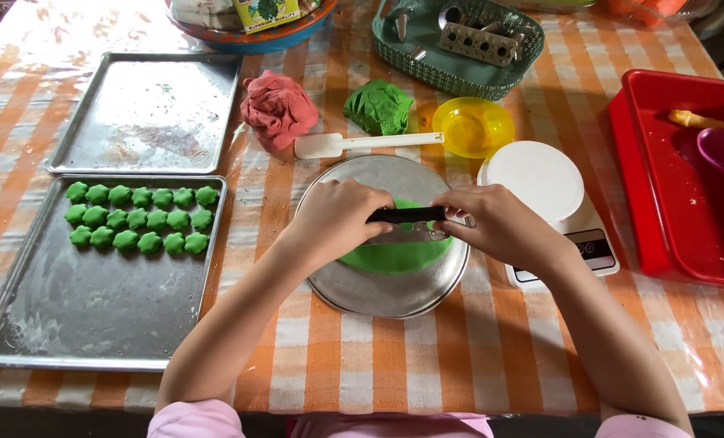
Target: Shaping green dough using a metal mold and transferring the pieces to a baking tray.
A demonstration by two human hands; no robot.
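Both hands grip a black-handled flat metal scraper (405, 216) over a disc of flattened green dough (398, 253) on a round steel plate (354, 288); the left hand (335, 217) curls closed over one end, the right hand (492, 221) pinches the other; just beyond the knuckles lies a white plastic spatula (362, 143), with a green dough lump (378, 107) and a pink dough lump (278, 109) behind it; left of the left hand, a steel baking tray (94, 316) carries small green dough flowers (139, 217); a white kitchen scale (540, 186) sits right beside the right hand
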